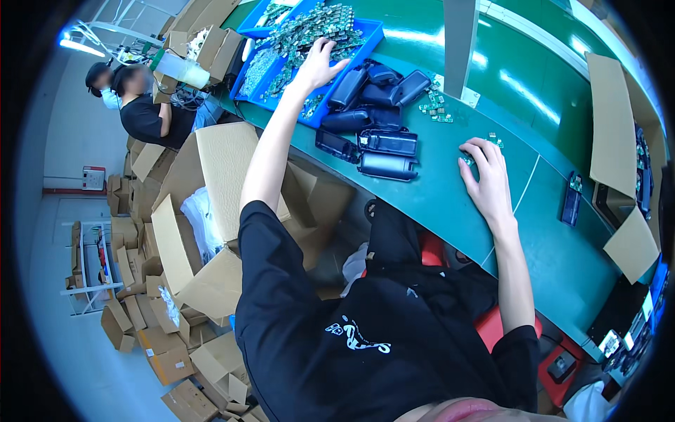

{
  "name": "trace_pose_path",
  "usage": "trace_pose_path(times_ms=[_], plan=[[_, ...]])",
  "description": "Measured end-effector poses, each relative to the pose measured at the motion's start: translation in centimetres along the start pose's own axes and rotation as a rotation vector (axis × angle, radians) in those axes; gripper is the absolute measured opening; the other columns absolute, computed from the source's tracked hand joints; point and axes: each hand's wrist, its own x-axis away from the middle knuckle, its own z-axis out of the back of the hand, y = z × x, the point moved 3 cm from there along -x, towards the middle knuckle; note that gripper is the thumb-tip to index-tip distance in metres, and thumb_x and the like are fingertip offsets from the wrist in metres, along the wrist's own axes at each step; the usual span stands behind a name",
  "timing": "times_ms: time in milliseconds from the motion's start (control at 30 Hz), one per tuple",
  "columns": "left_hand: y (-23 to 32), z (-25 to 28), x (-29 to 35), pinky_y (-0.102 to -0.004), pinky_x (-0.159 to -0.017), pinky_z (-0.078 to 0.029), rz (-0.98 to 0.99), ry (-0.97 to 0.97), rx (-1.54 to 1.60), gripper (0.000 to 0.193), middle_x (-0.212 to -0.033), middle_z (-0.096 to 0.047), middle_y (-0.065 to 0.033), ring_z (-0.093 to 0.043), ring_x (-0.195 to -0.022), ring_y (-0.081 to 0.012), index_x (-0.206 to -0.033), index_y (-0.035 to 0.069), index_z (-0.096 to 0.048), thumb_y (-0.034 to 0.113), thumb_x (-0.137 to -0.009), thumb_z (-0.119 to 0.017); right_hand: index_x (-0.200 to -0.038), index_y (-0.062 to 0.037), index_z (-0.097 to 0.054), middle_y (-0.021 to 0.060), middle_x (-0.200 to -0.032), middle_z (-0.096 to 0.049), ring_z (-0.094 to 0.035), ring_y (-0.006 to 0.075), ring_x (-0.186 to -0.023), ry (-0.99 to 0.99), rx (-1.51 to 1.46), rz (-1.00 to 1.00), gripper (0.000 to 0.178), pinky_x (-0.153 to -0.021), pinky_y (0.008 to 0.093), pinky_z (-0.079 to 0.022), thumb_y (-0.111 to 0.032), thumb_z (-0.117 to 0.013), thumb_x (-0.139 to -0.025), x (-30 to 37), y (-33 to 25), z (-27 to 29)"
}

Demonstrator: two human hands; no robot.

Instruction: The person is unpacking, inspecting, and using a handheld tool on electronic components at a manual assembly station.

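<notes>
My left hand [320, 67] reaches over the blue divided tray [377, 34], its thumb apart from its fingers and nothing visible in it. Beneath it lies a heap of small green circuit boards [309, 29]. My right hand [487, 179] rests low on the green table, fingers bent around a small circuit board [467, 159] that shows between thumb and forefinger. A few more boards [495, 139] lie just past its fingertips. Between my hands, several dark plastic housings [388, 142] are piled against the tray, some showing their hollow side.
Loose boards [437, 109] lie near a grey upright post [460, 49]. One housing with a board [572, 200] sits at right, beside an open carton [612, 141]. Cartons [225, 169] crowd the floor at left, where two people [144, 105] are seen. A red stool [492, 327] is under the table.
</notes>
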Motion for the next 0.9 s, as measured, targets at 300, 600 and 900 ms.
trace_pose_path(times_ms=[300,600,900], plan=[[1.1,-0.1,0.2,-0.0481,-0.101,-0.045,0.066,-0.15,-0.168,0.058,-0.136,-0.046,-0.0193,-0.049,-0.123,-0.0384,-0.137,0.013,-0.049,0.04,-0.089,-0.066,-0.104,-0.0036,-0.063,0.0111,-0.113,-0.059,-0.056,0.0297,-0.108,0.01,-0.014,-0.001,0.02,-0.094,0.0394,-0.045,-0.008,-0.067,-0.085,-0.3,0.2,0.1],[3.8,-1.0,-0.2,-0.0476,-0.093,-0.048,-0.246,-0.091,-0.075,0.04,-0.125,-0.052,-0.0188,-0.054,-0.113,-0.0388,-0.132,0.012,-0.052,0.016,-0.092,-0.054,-0.104,-0.0045,-0.063,0.0107,-0.112,-0.059,-0.056,0.0297,-0.108,0.02,-0.016,-0.01,0.021,-0.094,0.0395,-0.045,-0.008,-0.067,-0.084,0.3,0.7,0.5],[3.2,-1.7,-1.4,-0.0459,-0.083,-0.051,0.01,-0.219,0.054,0.024,-0.108,-0.06,-0.0212,-0.062,-0.097,-0.0411,-0.117,0.004,-0.054,0.014,-0.096,-0.048,-0.106,-0.0071,-0.06,0.0086,-0.112,-0.058,-0.054,0.0286,-0.11,0.072,-0.033,-0.02,0.023,-0.095,0.0408,-0.044,-0.008,-0.066,-0.083,0.8,2.3,0.0]])
